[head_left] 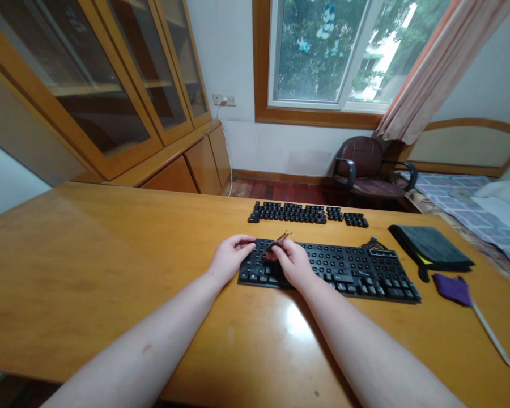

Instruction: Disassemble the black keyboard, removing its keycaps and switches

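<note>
Tightly, right grip (291, 262) pinching puller (281, 238), over keyboard (357, 272)

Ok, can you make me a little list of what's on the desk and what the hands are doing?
left hand: resting on the left end of the keyboard
right hand: pinching a small thin tool over the keyboard
keycaps: loose, in a row behind the keyboard
dark folded cloth: right of the keyboard
purple-headed stick: near the desk edge, far right
</note>
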